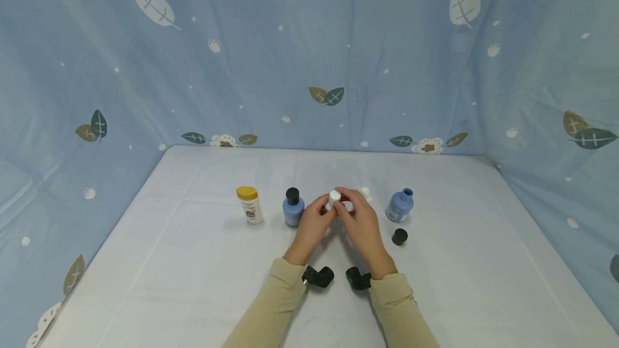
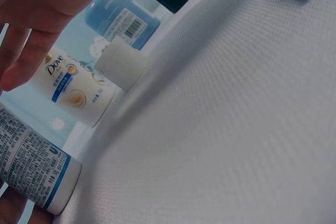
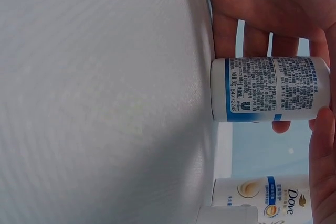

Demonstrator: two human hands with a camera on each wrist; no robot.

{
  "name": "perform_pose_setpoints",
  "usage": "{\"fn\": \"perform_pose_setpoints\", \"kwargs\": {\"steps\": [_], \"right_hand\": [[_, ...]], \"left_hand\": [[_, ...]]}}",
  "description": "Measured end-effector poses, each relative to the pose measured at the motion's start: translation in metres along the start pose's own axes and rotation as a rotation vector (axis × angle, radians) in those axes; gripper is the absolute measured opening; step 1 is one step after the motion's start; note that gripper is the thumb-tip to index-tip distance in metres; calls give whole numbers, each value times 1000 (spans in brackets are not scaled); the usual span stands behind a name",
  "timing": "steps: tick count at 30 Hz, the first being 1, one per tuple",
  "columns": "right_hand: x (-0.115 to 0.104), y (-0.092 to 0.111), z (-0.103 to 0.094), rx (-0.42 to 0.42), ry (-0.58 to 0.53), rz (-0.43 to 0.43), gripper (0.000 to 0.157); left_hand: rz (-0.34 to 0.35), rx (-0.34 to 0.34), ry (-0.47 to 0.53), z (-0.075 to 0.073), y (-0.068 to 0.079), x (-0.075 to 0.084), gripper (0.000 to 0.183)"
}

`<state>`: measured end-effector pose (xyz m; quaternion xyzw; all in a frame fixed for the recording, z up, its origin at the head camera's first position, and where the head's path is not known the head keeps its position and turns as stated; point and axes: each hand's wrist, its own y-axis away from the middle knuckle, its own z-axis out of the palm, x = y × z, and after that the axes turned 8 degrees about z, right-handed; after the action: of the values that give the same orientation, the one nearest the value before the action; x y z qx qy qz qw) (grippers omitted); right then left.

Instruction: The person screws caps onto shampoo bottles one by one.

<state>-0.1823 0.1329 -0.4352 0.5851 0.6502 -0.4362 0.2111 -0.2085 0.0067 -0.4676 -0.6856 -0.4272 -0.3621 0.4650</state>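
Our sleeves (image 1: 266,305) stretch over the tabletop (image 1: 169,262); about midway between its side edges, our left hand (image 1: 311,224) and right hand (image 1: 361,227) narrowly grip the white bottle (image 3: 270,88); we judge we're loosening or tightening its white top (image 1: 335,196), which next calls for a steady twist.

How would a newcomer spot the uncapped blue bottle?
On the white table, look to the right of the right hand. There the blue bottle stands just behind a loose black cap. Its mouth is bare, while the other blue bottle is capped.
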Motion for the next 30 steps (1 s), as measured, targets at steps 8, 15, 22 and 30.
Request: {"fn": "perform_pose_setpoints", "kwargs": {"steps": [8,15,22,30], "right_hand": [[-2,1,-1,1,-13,5,32],[-2,1,-1,-15,-34,-16,38],[0,1,-1,-24,-44,-25,35],[-1,1,-1,-1,-29,-20,31]], "left_hand": [[-5,-3,13,0,1,-1,25],[-7,1,14,0,0,-1,29],[-15,1,23,0,0,0,27],[-19,-6,7,-1,0,0,25]]}}
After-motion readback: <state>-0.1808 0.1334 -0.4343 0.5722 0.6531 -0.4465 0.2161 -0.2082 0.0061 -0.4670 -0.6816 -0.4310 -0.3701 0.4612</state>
